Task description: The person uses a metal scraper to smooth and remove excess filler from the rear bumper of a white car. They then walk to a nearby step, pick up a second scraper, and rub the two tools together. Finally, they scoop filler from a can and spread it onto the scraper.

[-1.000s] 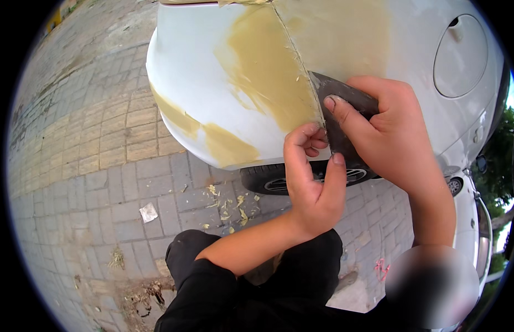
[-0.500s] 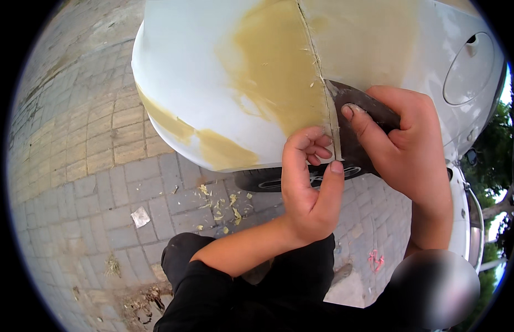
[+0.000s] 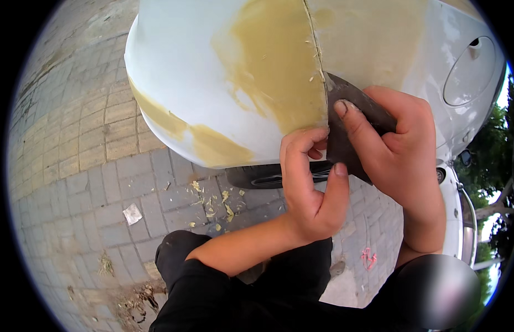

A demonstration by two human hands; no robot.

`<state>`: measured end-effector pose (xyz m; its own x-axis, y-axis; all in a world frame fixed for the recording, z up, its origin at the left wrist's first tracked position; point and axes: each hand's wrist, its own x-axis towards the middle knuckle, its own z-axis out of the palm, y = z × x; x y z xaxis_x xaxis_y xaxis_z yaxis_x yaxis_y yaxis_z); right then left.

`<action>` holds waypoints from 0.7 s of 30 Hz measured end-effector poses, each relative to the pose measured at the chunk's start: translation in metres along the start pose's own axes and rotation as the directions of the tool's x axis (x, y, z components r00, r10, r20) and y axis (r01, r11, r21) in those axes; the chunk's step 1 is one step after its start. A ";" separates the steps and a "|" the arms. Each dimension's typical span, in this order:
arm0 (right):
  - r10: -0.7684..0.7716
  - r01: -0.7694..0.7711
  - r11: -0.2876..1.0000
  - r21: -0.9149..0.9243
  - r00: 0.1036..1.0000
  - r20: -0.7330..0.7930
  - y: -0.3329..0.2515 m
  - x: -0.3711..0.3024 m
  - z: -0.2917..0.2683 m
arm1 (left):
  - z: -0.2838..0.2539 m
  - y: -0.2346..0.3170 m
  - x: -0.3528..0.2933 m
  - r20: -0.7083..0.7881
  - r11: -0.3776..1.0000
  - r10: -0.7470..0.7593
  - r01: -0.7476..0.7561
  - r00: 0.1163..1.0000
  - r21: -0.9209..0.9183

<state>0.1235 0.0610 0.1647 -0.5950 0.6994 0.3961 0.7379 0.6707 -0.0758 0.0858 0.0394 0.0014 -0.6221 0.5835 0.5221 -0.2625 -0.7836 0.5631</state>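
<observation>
Near, the left hand has its fingers curled and its thumb apart from them; I cannot tell whether the fingertips grip something. On its right, the right hand pinches a dark flat sheet under the thumb. The sheet's left edge meets the seam of a white car, beside a yellowish patch.

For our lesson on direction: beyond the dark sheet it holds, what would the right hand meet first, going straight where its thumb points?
Likely the seam, then the tan patch beyond; depth is hard to judge.
</observation>
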 end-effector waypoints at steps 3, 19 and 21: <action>0.034 -0.032 0.999 0.037 0.999 -0.038 0.004 -0.005 0.008 | 0.003 -0.007 -0.004 -0.024 0.999 0.024 -0.023 0.999 0.044; 0.153 -0.186 0.884 0.428 0.982 0.111 0.016 -0.075 0.023 | -0.043 0.020 0.059 -0.128 0.947 0.315 -0.303 0.940 0.102; 0.186 -0.224 0.872 0.436 0.974 0.129 0.026 -0.095 0.029 | -0.043 0.016 0.074 0.000 0.820 0.475 -0.443 0.880 0.361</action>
<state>0.1896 0.0189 0.0982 -0.4838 0.8376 0.2538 0.6372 0.5359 -0.5539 0.0039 0.0606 0.0214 -0.6718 0.1411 0.7271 0.3269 -0.8244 0.4621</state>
